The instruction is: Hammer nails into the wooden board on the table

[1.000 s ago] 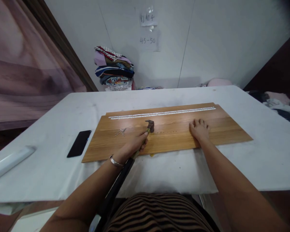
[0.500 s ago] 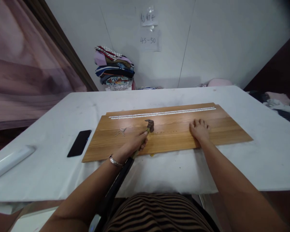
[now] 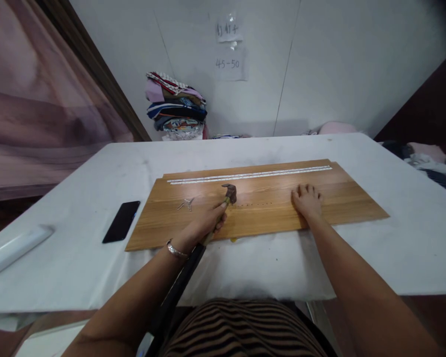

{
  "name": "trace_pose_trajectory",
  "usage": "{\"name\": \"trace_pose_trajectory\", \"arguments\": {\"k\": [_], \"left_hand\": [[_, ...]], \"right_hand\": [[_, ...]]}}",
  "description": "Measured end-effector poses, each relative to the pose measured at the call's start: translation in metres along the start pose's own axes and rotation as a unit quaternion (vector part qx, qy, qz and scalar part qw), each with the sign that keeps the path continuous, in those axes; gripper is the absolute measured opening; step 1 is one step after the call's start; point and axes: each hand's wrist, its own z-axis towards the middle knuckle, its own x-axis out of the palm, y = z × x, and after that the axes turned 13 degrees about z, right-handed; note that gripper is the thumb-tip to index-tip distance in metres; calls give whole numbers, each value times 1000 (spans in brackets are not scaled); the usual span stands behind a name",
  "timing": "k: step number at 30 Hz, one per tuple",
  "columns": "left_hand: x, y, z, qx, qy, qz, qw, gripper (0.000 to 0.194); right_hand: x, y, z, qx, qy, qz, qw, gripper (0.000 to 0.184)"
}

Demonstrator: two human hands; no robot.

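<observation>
While my left hand (image 3: 210,220) is closed around the handle of the hammer (image 3: 230,192), my right hand (image 3: 307,202) lies open on the wooden board (image 3: 342,198), its fingers a little apart and slightly bent. I have the hammer's head over the middle part of the board, just beside the left end of a row of small dark dots (image 3: 258,204) (whether it touches the wood, I cannot tell from here). The claw points left, and the long dark lower handle slants back under my left forearm. Loose nails (image 3: 188,203) lie on the board to the left of the hammer. Two white strips (image 3: 252,175) run along its far side. A black phone (image 3: 122,221) rests on the white table (image 3: 82,277), near the board's left edge.
</observation>
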Motion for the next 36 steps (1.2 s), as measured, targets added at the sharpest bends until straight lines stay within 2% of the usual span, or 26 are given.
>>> {"name": "trace_pose_trajectory", "arguments": {"k": [8,18,24,33,36], "left_hand": [[4,-1,0,-27,-7,20,999,24],[-1,1,0,-1,2,1,1000,29],[3,-2,-2,-20,-3,28,999,26],[0,-2,-3,-8,0,-7,1000,27],[1,-1,-1,-15,-1,10,1000,27]], "right_hand": [[-3,4,-1,6,6,-5,1000,55],[-1,2,0,3,1,-6,1000,56],[-2,2,-1,4,3,-6,1000,56],[-3,2,0,2,8,-6,1000,56],[-2,1,1,1,6,-4,1000,56]]}}
